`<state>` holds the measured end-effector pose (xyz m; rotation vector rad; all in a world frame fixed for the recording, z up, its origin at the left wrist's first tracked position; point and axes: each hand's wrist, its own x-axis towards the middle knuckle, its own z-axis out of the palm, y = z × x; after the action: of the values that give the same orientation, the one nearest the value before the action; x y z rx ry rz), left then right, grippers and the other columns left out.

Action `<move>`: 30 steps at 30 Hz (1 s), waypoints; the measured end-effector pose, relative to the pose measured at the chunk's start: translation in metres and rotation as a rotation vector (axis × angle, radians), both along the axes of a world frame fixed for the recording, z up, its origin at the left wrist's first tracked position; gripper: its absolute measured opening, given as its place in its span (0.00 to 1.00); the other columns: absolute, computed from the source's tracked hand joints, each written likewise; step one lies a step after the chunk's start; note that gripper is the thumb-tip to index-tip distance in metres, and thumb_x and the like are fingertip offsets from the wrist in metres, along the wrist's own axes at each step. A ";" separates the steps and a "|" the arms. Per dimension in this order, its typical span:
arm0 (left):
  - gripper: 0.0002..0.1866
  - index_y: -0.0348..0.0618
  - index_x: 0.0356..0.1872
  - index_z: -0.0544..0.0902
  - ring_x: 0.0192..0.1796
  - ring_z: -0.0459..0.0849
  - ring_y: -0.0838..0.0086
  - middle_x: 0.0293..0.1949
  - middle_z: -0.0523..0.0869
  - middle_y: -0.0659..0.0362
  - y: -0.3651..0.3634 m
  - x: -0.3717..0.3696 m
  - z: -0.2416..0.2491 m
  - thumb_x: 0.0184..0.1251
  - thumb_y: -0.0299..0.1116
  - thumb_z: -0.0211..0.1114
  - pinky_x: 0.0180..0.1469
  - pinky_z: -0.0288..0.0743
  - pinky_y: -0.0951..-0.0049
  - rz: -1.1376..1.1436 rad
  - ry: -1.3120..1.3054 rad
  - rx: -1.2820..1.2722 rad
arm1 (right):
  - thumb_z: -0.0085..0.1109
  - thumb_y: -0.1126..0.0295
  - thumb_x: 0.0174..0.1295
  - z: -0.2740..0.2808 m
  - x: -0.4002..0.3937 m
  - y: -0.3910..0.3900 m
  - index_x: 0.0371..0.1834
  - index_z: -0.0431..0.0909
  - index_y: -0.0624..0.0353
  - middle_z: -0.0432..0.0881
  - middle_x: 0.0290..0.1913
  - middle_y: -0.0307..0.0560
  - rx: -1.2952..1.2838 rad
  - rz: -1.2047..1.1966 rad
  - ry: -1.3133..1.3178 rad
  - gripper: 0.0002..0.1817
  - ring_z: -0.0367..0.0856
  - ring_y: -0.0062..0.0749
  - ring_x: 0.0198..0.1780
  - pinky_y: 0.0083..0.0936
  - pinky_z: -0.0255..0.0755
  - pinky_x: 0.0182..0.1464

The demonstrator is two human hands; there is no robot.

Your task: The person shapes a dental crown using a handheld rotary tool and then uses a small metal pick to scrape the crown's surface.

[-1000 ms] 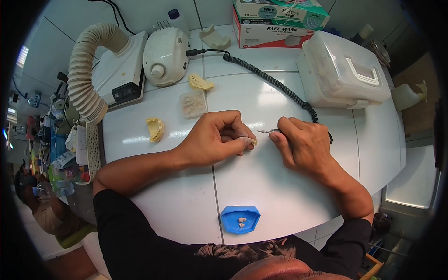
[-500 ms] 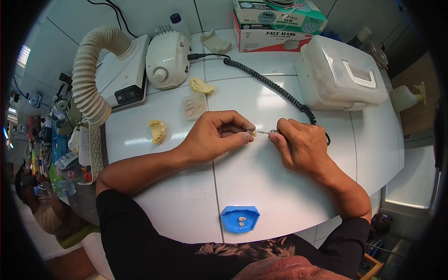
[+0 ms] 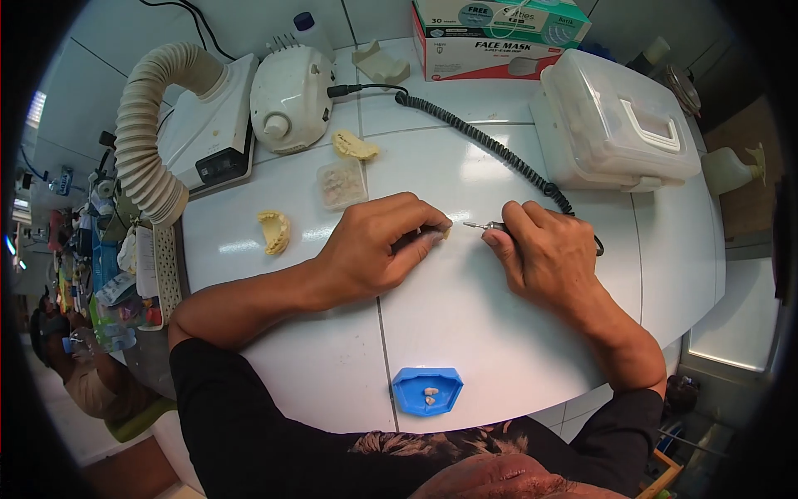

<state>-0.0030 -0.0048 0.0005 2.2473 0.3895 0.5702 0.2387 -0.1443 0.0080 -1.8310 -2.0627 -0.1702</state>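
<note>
My left hand (image 3: 374, 248) pinches a small yellowish piece (image 3: 446, 234) between thumb and fingertips; the fingers cover most of it. My right hand (image 3: 544, 249) is wrapped round a rotary handpiece (image 3: 496, 226), whose thin metal bur points left towards the piece. A short gap separates the bur tip from the piece. From the handpiece side, a black coiled cord (image 3: 482, 143) runs to a white control unit (image 3: 291, 100). Near my body lies a blue tray (image 3: 403, 405) with small tooth-coloured pieces (image 3: 430, 392) in it.
Left of my left hand are a yellowish dental cast (image 3: 273, 233), another cast (image 3: 355, 145) and a clear small box (image 3: 342, 185). A ribbed hose (image 3: 137, 125) arches at the left. A white case (image 3: 615, 125) and mask boxes (image 3: 490, 58) stand behind. A person (image 3: 91, 374) sits far left.
My right hand has drawn the handpiece to the right, so its bur is now apart from the small piece. My left hand still pinches the piece, slightly turned. The view has shifted a little.
</note>
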 end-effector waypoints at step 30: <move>0.18 0.42 0.57 0.90 0.37 0.80 0.76 0.52 0.86 0.57 0.002 0.003 -0.001 0.65 0.24 0.73 0.37 0.74 0.74 0.001 0.126 -0.078 | 0.69 0.47 0.79 -0.002 0.004 0.000 0.33 0.81 0.54 0.80 0.23 0.41 -0.011 0.010 0.033 0.23 0.83 0.39 0.20 0.37 0.74 0.23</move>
<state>0.0003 -0.0025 -0.0001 2.2136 0.4681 0.4084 0.2430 -0.1448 0.0061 -1.8176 -2.0538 -0.1255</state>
